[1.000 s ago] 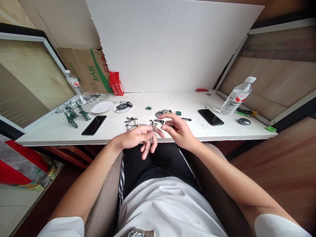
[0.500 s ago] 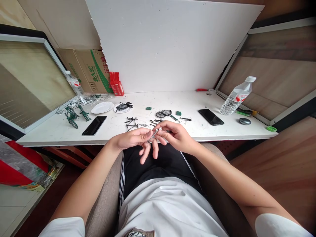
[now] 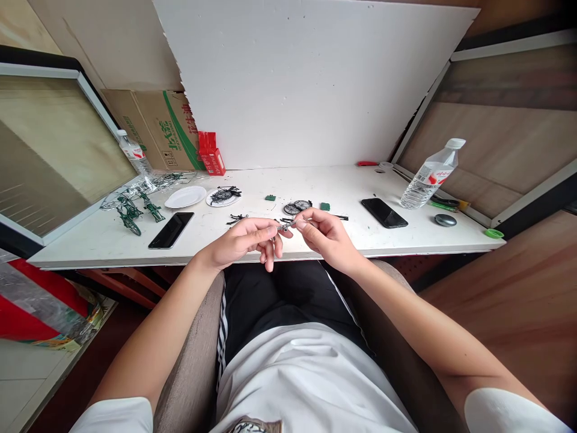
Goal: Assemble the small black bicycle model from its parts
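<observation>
Small metal part (image 3: 285,227): we're pinching it between left hand (image 3: 241,242) and right hand (image 3: 327,237) over the white desk (image 3: 90,242) edge, one phone (image 3: 171,230) lying at 9 o'clock, other phone (image 3: 384,212) at 2, white board (image 3: 306,84) leaning at 12.

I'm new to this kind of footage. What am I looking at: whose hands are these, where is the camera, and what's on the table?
There is no machine here: a seated person works with two bare hands. The single camera sits on that person's head, looking forward and down, so the arms enter from the bottom of the picture. The left hand and right hand meet above the table's near edge, both pinching a small metal part between fingertips. On the white table lie two little wheels, a left phone, a right phone, a white plate, green model bicycles and a water bottle.
</observation>
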Tool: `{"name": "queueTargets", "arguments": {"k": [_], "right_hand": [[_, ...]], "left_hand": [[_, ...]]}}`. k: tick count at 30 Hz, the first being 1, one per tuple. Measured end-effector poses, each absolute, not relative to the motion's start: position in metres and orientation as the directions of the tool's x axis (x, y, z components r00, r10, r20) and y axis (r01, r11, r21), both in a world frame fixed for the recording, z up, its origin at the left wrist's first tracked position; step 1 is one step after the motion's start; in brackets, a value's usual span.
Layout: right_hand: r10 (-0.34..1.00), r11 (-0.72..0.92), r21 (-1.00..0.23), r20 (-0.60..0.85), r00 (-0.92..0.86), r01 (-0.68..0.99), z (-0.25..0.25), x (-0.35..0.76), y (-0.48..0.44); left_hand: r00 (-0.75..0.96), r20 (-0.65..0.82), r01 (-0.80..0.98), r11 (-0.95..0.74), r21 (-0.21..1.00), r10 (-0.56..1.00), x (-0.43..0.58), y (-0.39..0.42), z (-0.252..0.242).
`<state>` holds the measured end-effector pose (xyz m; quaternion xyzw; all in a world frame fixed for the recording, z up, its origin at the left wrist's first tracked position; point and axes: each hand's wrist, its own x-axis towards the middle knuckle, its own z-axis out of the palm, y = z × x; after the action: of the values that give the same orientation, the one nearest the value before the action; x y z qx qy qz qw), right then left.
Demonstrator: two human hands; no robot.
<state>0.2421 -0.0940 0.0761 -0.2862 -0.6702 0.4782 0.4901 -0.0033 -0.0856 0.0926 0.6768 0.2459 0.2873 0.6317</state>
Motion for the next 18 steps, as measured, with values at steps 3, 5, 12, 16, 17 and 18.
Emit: {"name": "queueTargets", "arguments": {"k": [3,5,12,16,17,18], "right_hand": [[0.852,0.375,-0.923,0.378,-0.361,-0.080,0.0754,0.2427,-0.0934],[0.855,0.373,-0.925,0.372,-0.362,-0.068,0.0753,0.2428,-0.0930],[0.862,0.331,-0.941,0.331,-0.383,-0.069,0.0731,0.2426,-0.0908],[0.869,0.296,-0.952,0.301,-0.394,-0.074,0.0740,0.2423,-0.0908],[0.869,0.286,-0.955,0.293,-0.399,-0.077,0.0748,0.2422,-0.0911],[0.869,0.274,-0.958,0.284,-0.406,-0.082,0.0756,0.2421,-0.0915]], "left_hand": [[0.717,0.067,-0.018,-0.079,0.997,0.694,-0.0025,-0.0866,0.0937],[0.719,0.060,-0.010,-0.076,0.997,0.692,-0.0027,-0.0869,0.0947],[0.731,0.065,0.008,-0.104,0.995,0.680,-0.0033,-0.0874,0.0974],[0.734,0.068,0.017,-0.118,0.993,0.676,-0.0033,-0.0871,0.0976],[0.734,0.070,0.014,-0.118,0.993,0.675,-0.0034,-0.0869,0.0974],[0.734,0.073,0.010,-0.119,0.993,0.675,-0.0034,-0.0866,0.0971]]}}
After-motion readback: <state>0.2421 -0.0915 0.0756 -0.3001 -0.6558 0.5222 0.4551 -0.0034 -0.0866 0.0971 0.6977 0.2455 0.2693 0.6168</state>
